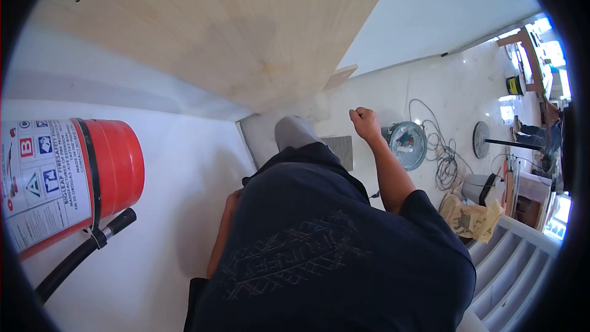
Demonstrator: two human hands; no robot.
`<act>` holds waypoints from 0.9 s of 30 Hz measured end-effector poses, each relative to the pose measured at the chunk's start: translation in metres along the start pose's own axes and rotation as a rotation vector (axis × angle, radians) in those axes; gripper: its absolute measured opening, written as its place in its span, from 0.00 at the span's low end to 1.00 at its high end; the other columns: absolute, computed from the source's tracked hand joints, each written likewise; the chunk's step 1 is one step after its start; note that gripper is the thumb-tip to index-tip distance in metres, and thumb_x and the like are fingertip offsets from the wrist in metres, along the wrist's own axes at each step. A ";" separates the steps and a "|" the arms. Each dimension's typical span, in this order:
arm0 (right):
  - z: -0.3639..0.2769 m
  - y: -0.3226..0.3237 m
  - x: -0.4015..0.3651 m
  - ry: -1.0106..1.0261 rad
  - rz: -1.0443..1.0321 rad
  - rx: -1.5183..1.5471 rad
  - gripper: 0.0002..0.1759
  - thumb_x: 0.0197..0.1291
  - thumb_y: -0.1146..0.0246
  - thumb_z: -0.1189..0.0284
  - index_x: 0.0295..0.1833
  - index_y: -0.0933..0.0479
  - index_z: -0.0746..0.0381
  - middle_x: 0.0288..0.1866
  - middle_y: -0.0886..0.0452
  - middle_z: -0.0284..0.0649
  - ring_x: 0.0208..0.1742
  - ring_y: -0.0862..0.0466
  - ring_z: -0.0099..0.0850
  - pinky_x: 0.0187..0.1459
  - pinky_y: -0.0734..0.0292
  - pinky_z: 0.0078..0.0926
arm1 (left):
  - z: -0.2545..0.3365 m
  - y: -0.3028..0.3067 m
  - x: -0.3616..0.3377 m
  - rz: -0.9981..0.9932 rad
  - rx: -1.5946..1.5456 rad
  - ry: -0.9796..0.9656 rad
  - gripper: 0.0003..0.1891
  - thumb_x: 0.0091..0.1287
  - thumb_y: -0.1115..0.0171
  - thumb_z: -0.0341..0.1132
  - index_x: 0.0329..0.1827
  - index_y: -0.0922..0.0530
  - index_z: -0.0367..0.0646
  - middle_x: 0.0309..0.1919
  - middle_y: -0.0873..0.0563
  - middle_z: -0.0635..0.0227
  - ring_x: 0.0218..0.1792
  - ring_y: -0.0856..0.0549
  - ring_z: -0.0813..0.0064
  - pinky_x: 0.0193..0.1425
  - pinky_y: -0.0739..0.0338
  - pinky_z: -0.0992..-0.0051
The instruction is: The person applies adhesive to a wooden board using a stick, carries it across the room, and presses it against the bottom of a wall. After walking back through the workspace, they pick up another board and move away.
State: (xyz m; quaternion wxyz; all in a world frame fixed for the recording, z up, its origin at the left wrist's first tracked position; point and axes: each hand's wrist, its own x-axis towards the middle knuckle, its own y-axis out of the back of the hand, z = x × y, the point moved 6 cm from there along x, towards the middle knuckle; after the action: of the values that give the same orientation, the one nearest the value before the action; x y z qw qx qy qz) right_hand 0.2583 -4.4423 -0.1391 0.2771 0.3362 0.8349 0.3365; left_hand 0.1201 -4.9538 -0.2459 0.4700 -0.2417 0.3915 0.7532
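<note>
My right hand [366, 123] is held out in front of my body, its fingers curled into a fist with nothing showing in it. Below and beyond it on the floor stands a grey-green bucket [413, 146] with something pale inside. My left hand [232, 201] hangs at my side near the white wall, mostly covered by my dark shirt [307, 246]. Its fingers are hidden. One grey trouser leg [295, 131] shows ahead of the shirt.
A red fire extinguisher [117, 163] with a black hose [80, 258] hangs at left. A wooden panel [246, 31] rises ahead. A coiled cable [447, 163], a tan bag [473, 215], a round disc-based stand [482, 140] and white slats [516, 276] are at right.
</note>
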 end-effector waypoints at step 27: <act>0.162 0.010 -0.091 -0.255 0.025 0.135 0.18 0.53 0.43 0.60 0.34 0.19 0.65 0.32 0.19 0.54 0.38 0.18 0.50 0.42 0.24 0.42 | 0.080 0.004 0.000 0.138 0.020 0.177 0.25 0.63 0.45 0.32 0.63 0.31 0.30 0.43 0.14 0.53 0.39 0.15 0.69 0.44 0.22 0.72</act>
State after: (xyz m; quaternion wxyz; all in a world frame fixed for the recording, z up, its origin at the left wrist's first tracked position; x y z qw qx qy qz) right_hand 0.4304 -4.4437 -0.2109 0.3536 0.4045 0.8093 0.2375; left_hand 0.1169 -4.8897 -0.1989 0.3830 -0.2752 0.4549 0.7554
